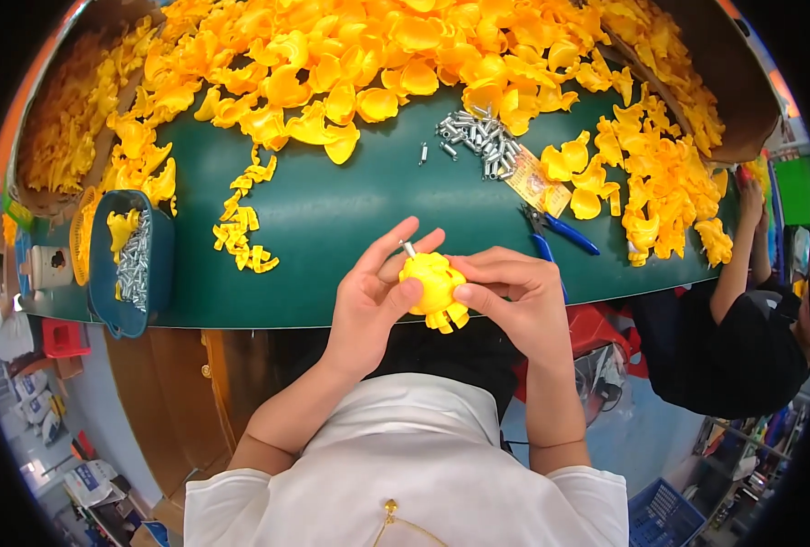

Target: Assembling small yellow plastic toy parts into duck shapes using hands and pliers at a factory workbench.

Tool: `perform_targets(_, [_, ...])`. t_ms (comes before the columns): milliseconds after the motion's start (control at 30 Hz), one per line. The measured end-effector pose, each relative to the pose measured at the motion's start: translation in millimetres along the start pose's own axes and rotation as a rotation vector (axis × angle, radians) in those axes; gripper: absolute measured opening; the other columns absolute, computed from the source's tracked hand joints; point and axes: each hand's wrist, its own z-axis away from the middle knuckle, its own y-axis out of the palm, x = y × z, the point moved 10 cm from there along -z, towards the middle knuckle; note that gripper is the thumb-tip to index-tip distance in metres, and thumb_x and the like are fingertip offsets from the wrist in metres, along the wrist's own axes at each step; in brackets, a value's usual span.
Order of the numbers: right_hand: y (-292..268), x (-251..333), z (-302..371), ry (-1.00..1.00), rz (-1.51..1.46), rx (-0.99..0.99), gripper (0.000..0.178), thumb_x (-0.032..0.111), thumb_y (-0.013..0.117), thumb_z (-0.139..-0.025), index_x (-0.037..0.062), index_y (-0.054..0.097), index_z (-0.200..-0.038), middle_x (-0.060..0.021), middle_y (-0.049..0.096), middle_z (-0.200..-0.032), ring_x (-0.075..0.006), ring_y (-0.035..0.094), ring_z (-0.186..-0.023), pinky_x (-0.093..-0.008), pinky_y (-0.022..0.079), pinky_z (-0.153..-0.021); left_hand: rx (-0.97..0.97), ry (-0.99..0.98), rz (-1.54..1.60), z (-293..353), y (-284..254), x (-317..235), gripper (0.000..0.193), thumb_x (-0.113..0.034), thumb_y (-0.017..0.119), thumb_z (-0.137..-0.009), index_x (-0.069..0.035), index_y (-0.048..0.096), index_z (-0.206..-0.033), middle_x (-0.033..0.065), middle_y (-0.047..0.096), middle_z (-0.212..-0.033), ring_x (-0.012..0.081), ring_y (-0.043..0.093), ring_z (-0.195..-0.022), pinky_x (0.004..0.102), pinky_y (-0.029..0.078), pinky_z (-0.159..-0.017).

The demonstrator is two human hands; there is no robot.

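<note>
Between my two hands, just over the near edge of the green table (332,264), is a small yellow plastic figure (436,283) with stubby tabs at its lower end. My left hand (376,296) grips it from the left with the thumb on its front. A small metal piece (408,247) sticks up at its upper left, by the left fingers. The thumb and fingertips of my right hand (514,296) pinch its right side. Farther back lies a pile of small metal cylinders (479,137), beside a printed yellow card (537,182) and blue-handled cutting pliers (555,228).
Yellow plastic shells (377,55) heap along the far side, and more parts (660,182) lie at the right. Small yellow strips (238,228) are at the left. A blue basket (159,264) holds metal pieces. Another person's arm (737,237) reaches in at the far right.
</note>
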Motion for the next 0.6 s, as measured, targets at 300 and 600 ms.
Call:
perform_targets(300, [16,19,9,-0.165,0.300,0.010,0.047,0.004,0.074,-0.076,-0.0010,0.061,-0.120,-0.0151,0.062,-0.115,-0.0215,0.063,-0.099,-0.0289,0.053,-0.084,-0.111,0.071,-0.030,2,-1,-1,0.056,-0.018,0.060,-0.094,0.002,0.034,-0.139,0.0203,0.048,-0.136,0.0223,0.053,-0.120,0.0346,0.044,-0.100])
perform_targets(600, [21,19,28,-0.471,0.357,-0.274,0.046,-0.002,0.082,-0.066,-0.0016,0.064,-0.108,-0.0139,0.062,-0.106,-0.0219,0.064,-0.096,-0.0314,0.056,-0.085,0.014,0.058,-0.114,4,-10,-7,0.058,-0.024,0.075,-0.080,-0.004,0.045,-0.127,0.0141,0.053,-0.124,0.0225,0.054,-0.114,0.0369,0.048,-0.096])
